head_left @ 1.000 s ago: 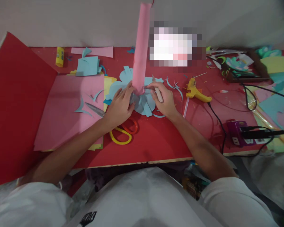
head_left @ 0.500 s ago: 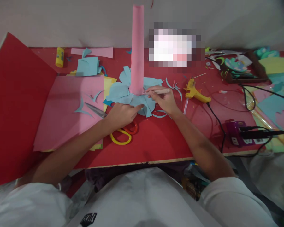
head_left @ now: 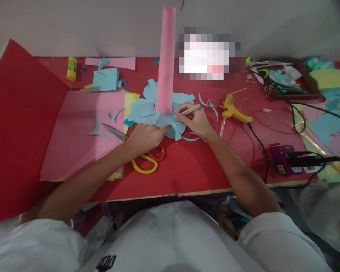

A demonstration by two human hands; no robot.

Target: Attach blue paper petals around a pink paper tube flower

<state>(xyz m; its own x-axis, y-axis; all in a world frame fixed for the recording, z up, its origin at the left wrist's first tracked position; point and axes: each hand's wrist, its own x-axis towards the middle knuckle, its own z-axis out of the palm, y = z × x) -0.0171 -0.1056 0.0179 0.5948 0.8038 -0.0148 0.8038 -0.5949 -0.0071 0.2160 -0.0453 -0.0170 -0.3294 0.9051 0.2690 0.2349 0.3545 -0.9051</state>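
A pink paper tube stands on blue paper petals, leaning slightly right at its top. My right hand pinches a pale, slim pen, its tip low over the petals just right of the tube's base. The index finger of my left hand stretches onto the front petal and presses it; its other fingers are partly hidden. Under that hand and wrist lie scissors with yellow and red handles, blades pointing left over pink paper.
A yellow glue gun with a cord lies at right, near a purple box with cables. Farther back are a dark tray and a glue stick. Blue paper scraps surround the petals. A red board rises at left.
The pen has moved away from the tube's base toward the petal in front, and its back end tilts up more. The tube's top has leaned a little right. My left hand stays put.
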